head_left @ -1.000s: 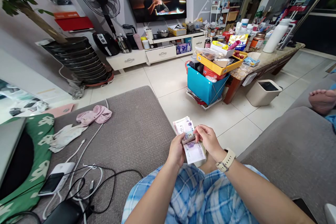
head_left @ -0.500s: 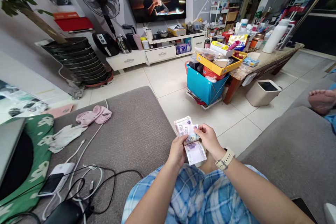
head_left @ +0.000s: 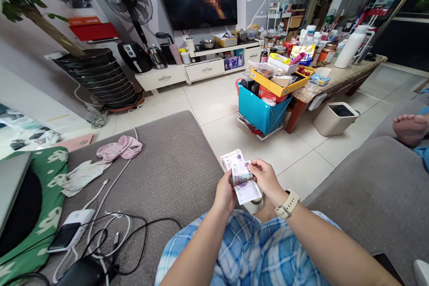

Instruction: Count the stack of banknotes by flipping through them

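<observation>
There's tiled floor (head_left: 231,130) just beyond the left hand (head_left: 225,193), which is curled around the banknotes (head_left: 247,192); the right hand (head_left: 266,176) pinches one note (head_left: 244,170) by its edge. Should the left slacken, they could scatter down there; clinging notes might lift together.

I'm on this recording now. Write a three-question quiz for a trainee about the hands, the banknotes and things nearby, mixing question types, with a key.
1. True or false: only the left hand touches the banknotes.
2. Which wrist wears the beige strap?
3. The pink cloth lies on:
A) the tiled floor
B) the grey sofa
C) the table

Key:
1. False; the right hand grips a note too.
2. Right.
3. B.
</observation>
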`<action>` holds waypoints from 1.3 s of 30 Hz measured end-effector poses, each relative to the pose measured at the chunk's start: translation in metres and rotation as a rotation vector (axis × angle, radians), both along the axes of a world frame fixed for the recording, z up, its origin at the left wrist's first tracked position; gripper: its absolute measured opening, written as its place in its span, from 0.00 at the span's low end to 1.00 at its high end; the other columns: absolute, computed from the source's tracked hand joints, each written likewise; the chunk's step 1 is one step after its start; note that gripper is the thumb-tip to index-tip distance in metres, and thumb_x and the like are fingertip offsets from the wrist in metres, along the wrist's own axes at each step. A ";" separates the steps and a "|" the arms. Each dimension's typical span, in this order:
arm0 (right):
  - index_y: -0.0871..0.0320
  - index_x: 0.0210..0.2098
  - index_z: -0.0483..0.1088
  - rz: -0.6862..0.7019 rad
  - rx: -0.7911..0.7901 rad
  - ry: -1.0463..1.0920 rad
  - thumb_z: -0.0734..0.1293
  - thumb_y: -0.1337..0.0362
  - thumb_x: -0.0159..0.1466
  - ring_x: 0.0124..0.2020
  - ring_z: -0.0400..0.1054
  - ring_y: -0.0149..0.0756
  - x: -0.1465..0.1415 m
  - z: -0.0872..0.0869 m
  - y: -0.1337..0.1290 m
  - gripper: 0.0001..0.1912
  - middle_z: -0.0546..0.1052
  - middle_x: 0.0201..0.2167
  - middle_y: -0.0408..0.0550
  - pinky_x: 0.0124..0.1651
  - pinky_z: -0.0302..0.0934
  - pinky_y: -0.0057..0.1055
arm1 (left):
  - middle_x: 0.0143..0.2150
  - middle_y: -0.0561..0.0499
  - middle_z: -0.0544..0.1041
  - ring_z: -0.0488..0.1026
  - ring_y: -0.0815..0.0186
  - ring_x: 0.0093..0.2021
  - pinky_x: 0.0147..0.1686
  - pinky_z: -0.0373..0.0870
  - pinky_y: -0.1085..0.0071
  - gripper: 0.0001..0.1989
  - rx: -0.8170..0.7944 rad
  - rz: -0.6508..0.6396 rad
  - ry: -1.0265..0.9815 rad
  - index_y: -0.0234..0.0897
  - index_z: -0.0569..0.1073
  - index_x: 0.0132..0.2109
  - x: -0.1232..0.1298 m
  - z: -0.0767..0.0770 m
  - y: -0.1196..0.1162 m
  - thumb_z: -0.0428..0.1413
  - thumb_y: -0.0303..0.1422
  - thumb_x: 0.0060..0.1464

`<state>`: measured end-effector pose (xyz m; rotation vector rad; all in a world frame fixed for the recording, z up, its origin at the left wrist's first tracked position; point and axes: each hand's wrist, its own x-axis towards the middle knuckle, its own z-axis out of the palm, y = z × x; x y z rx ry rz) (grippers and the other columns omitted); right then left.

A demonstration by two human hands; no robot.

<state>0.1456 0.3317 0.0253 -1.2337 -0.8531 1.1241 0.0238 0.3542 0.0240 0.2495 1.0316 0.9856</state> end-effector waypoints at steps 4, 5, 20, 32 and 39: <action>0.57 0.26 0.70 -0.027 -0.004 -0.021 0.70 0.50 0.56 0.22 0.56 0.30 -0.001 0.002 0.000 0.16 0.66 0.20 0.40 0.26 0.50 0.29 | 0.36 0.42 0.85 0.83 0.59 0.33 0.43 0.80 0.62 0.14 0.013 -0.011 0.003 0.27 0.79 0.46 0.000 0.000 0.000 0.52 0.31 0.60; 0.56 0.25 0.70 -0.028 -0.005 -0.027 0.70 0.50 0.56 0.22 0.56 0.30 -0.001 0.002 0.000 0.16 0.66 0.19 0.39 0.26 0.50 0.29 | 0.36 0.42 0.85 0.83 0.59 0.33 0.43 0.80 0.62 0.14 0.017 -0.014 0.005 0.27 0.79 0.46 0.000 0.000 0.000 0.52 0.31 0.60; 0.56 0.24 0.69 -0.020 -0.019 -0.001 0.71 0.48 0.55 0.21 0.55 0.30 -0.001 0.008 0.000 0.18 0.63 0.18 0.39 0.24 0.50 0.29 | 0.35 0.41 0.84 0.83 0.56 0.35 0.43 0.80 0.60 0.14 0.023 -0.025 0.037 0.28 0.80 0.43 -0.001 -0.001 0.000 0.53 0.32 0.59; 0.56 0.23 0.68 0.012 -0.016 0.034 0.72 0.43 0.55 0.19 0.54 0.29 -0.001 0.006 0.000 0.23 0.63 0.16 0.38 0.23 0.48 0.29 | 0.36 0.41 0.84 0.83 0.56 0.35 0.44 0.79 0.59 0.12 0.025 -0.037 0.022 0.28 0.79 0.43 -0.002 -0.003 -0.001 0.55 0.31 0.57; 0.57 0.26 0.71 0.053 -0.031 0.071 0.72 0.42 0.55 0.21 0.60 0.32 0.001 -0.002 0.002 0.22 0.68 0.15 0.41 0.27 0.54 0.31 | 0.39 0.39 0.84 0.83 0.56 0.36 0.44 0.79 0.61 0.11 0.035 -0.026 -0.003 0.27 0.79 0.42 -0.003 0.000 -0.001 0.57 0.29 0.55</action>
